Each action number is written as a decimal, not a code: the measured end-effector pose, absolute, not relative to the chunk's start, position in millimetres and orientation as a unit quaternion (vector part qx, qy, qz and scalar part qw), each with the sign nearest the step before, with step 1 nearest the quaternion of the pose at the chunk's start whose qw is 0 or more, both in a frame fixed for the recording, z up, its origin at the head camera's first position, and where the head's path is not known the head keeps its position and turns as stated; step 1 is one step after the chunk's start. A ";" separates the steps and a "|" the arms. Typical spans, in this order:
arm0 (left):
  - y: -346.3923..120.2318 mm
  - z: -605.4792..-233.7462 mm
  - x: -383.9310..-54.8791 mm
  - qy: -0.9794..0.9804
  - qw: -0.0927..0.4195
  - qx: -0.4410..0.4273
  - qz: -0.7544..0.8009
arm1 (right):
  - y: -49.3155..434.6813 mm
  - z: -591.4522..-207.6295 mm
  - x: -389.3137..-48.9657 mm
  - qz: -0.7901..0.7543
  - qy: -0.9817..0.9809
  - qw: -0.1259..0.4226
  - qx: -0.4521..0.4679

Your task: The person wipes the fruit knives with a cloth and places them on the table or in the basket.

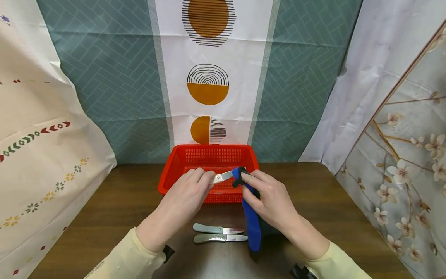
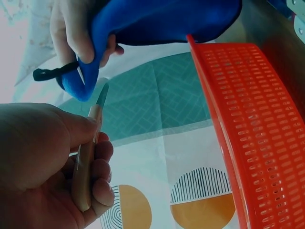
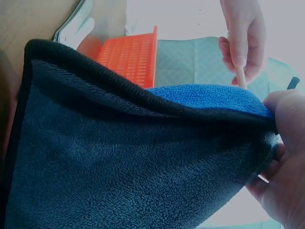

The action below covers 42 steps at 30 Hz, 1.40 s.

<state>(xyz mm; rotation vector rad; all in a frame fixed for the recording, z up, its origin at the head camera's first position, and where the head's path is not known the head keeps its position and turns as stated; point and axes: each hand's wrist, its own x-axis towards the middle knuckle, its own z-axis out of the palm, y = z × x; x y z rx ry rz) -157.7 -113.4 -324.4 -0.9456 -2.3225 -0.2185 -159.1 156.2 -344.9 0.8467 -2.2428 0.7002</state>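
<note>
My left hand grips a small knife by its pale handle, the blade pointing right. In the left wrist view the fingers curl round the knife handle. Pinched in my right hand is a blue and dark grey cloth with black edging and a black loop. The cloth's upper edge is right at the blade's tip and overlaps it in the head view. Most of the cloth hangs down toward the table, its grey side facing the right wrist camera.
A red plastic basket stands behind the hands at the back of the brown wooden table. Two more knives, one with a light green handle and one with a grey-green handle, lie in front, blades to the right. Patterned fabric sheets surround the table.
</note>
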 end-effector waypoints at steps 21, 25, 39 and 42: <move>-108.9 -323.2 -157.2 -0.870 0.321 -0.367 -0.076 | 135.7 -340.3 -165.8 0.166 -0.853 0.339 0.361; -109.2 -322.3 -157.6 -0.871 0.320 -0.367 -0.073 | 137.3 -339.1 -167.3 0.161 -0.856 0.338 0.355; -112.6 -321.1 -156.3 -0.875 0.314 -0.363 -0.064 | 152.9 -340.2 -170.7 0.152 -0.871 0.342 0.319; -113.7 -320.5 -155.4 -0.875 0.314 -0.362 -0.065 | 155.9 -340.6 -171.5 0.149 -0.872 0.343 0.315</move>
